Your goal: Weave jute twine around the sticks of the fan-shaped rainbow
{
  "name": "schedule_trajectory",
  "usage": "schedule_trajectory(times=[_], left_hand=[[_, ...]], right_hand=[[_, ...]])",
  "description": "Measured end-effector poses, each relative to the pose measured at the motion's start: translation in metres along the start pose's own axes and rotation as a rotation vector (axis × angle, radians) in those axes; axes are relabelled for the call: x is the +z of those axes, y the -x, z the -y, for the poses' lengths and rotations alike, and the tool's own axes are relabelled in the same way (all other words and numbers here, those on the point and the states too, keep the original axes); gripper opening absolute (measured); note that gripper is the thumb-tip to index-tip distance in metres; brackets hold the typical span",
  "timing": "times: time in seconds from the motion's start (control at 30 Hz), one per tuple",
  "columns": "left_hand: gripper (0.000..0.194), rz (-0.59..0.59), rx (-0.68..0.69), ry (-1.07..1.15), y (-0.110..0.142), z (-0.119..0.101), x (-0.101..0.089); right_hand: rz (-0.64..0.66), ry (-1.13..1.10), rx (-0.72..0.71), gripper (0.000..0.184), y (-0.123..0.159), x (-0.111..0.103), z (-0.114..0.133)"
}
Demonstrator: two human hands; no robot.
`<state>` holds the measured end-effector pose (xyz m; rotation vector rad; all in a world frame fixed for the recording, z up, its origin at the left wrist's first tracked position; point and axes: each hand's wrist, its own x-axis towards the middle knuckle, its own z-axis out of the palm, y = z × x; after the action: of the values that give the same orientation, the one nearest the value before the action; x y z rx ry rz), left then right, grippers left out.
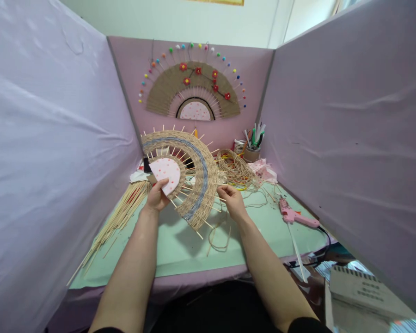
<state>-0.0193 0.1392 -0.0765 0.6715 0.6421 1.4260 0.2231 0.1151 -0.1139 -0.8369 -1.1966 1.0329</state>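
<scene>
My left hand (157, 197) grips a woven fan (205, 181) by its half-round centre, a white piece with pink spots; the thumb lies on top. Tan cord with a blue-grey band is woven across thin wooden sticks, whose ends poke out round the outer rim. At the fan's right edge, my right hand (231, 198) is closed in a pinch on the paper twine, close to the stick ends. A loose length of twine (219, 249) hangs and curls below that hand. The pinched bit itself is mostly hidden by the fingers.
Thin sticks (119, 217) lie in a bundle at left. Behind sit a heap of twine (236, 167) and a tool pot (252, 154). A pink glue gun (294, 216) rests at right. A finished fan (166, 92) hangs on the back panel; fabric walls stand either side.
</scene>
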Motion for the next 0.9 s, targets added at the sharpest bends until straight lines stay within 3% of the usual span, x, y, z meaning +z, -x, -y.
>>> schedule_trajectory(times=[0.2,0.63,0.9], left_hand=[[0.051,0.041,-0.060,0.006,0.003,-0.002,0.000],[0.057,0.070,-0.107,-0.052,0.001,-0.006,-0.010],[0.058,0.100,-0.135,-0.086,0.002,-0.009,-0.018]], right_hand=[[-0.212,0.207,-0.261,0.020,0.002,-0.004,-0.001],[-0.336,0.308,-0.362,0.023,0.001,-0.009,0.001],[-0.279,0.244,-0.345,0.024,0.000,-0.012,-0.001]])
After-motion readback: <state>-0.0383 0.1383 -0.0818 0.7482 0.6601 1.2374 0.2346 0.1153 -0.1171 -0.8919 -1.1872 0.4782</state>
